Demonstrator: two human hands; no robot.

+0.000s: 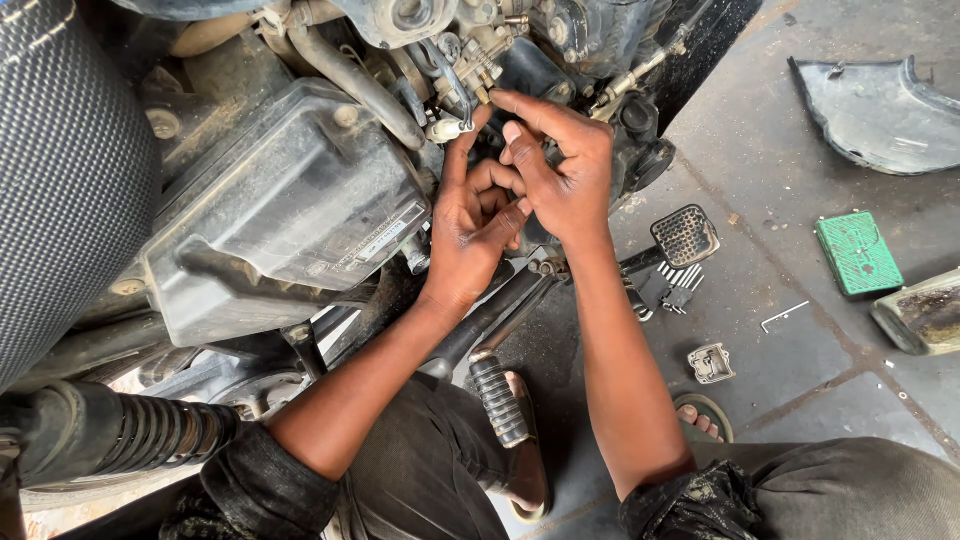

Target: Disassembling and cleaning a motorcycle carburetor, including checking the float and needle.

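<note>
Both my hands reach into the side of a motorcycle engine. My left hand (468,225) points its index finger up against a small white connector (446,128) beside a black hose. My right hand (560,165) lies over the left, its fingertips pinching at the brass carburetor parts (478,68) just above. What my fingertips grip is too small to make out. A dusty black plastic airbox (285,215) sits left of my hands.
A ribbed footrest (497,400) and brake pedal (685,235) stick out near my knees. On the concrete floor lie a green box (858,253), a small metal cover (711,363), an Allen key (784,316), loose bits (678,285) and a black panel (880,110). A rear shock spring (160,432) is at lower left.
</note>
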